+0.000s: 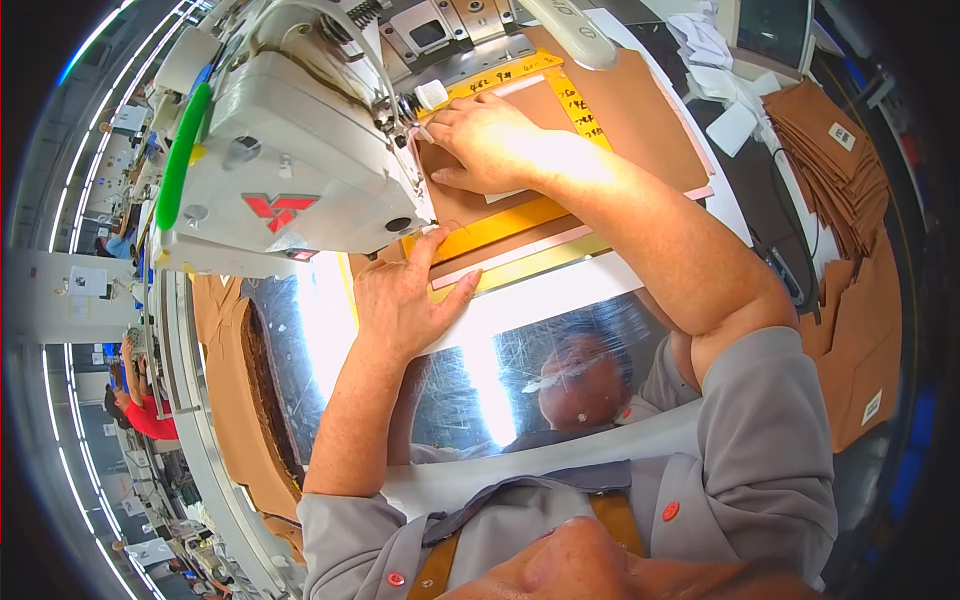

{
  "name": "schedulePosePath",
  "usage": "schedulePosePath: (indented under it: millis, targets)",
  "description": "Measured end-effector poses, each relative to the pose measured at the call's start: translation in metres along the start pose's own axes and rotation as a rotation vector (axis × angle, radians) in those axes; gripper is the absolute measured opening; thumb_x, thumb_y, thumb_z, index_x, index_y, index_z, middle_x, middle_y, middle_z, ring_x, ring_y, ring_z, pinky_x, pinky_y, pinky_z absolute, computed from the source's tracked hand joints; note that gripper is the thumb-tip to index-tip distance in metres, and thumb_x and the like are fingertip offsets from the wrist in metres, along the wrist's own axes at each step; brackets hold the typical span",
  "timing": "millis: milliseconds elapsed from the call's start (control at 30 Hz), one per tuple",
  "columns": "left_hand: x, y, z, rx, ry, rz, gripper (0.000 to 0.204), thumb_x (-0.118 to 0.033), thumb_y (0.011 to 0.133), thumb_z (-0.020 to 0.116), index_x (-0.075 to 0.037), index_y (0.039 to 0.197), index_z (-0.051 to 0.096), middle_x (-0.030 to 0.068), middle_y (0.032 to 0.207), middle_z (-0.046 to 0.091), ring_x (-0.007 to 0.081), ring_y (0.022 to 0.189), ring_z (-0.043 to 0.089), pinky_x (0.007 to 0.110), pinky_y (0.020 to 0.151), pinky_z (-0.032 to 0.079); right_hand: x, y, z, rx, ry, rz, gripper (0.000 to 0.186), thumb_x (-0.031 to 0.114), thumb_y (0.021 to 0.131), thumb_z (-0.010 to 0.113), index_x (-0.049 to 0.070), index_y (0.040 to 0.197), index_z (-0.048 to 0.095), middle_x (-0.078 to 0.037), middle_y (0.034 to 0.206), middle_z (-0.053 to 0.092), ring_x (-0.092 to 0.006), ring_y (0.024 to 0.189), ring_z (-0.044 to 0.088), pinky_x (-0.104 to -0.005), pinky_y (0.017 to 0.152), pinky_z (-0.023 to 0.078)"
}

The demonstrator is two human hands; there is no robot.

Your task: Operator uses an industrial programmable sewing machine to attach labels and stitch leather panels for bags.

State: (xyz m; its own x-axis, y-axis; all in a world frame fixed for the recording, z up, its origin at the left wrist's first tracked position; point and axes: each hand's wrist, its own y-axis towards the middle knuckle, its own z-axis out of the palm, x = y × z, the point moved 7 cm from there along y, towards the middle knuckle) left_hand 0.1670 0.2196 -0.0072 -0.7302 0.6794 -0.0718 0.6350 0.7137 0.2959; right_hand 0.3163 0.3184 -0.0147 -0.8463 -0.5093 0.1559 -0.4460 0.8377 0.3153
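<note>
A brown panel (640, 110) lies flat under the head of a white industrial sewing machine (300, 150), framed by yellow template strips (515, 230) with handwriting on them. My right hand (490, 145) rests palm down on the panel, its fingertips close to the machine's needle area. Nearer to me, my left hand (400, 300) lies with thumb and fingers apart at the template's lower left corner, beside a pale pink strip (530, 257). Neither hand is wrapped round anything. The machine head hides the needle and part of the panel's left edge.
A shiny metal plate (450, 385) covers the table before me. Stacked brown pieces (825, 160) lie at the right, more brown pieces (235, 390) at the left. Crumpled white paper (735, 100) sits at the far right. A person in red (150, 415) is off to the left.
</note>
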Motion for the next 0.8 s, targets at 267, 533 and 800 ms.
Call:
schedulePosePath:
  millis: [267,533,800]
  targets:
    - [-0.005,0.0,-0.002,-0.042,-0.064,0.023,0.049,-0.035,0.083,0.08,-0.007,0.121,0.069,0.0134,0.086,0.074,0.0289,0.069,0.071,0.037,0.067,0.055,0.01,-0.005,0.004,-0.028,-0.113,-0.007,0.05,0.044,0.096,0.062,0.009,0.132,0.067,-0.006,0.134,0.063,-0.0243,0.127,0.055,-0.0428,0.107,0.041]
    - [-0.002,-0.002,0.0,-0.029,-0.113,-0.022,0.049,-0.032,0.082,0.082,-0.007,0.123,0.069,0.0121,0.082,0.072,0.0264,0.067,0.069,0.035,0.064,0.054,0.018,-0.008,0.004,0.008,-0.087,-0.035,0.05,0.042,0.097,0.06,0.006,0.131,0.066,-0.007,0.131,0.065,-0.0239,0.126,0.055,-0.0413,0.104,0.043]
    - [-0.029,0.0,0.004,0.063,0.095,0.048,0.074,-0.057,0.087,0.07,-0.009,0.141,0.06,0.0104,0.073,0.07,0.0268,0.055,0.064,0.038,0.056,0.05,0.009,-0.01,0.004,0.034,0.004,-0.045,0.065,0.051,0.093,0.06,0.007,0.142,0.057,-0.014,0.136,0.061,-0.0296,0.133,0.05,-0.0459,0.11,0.039]
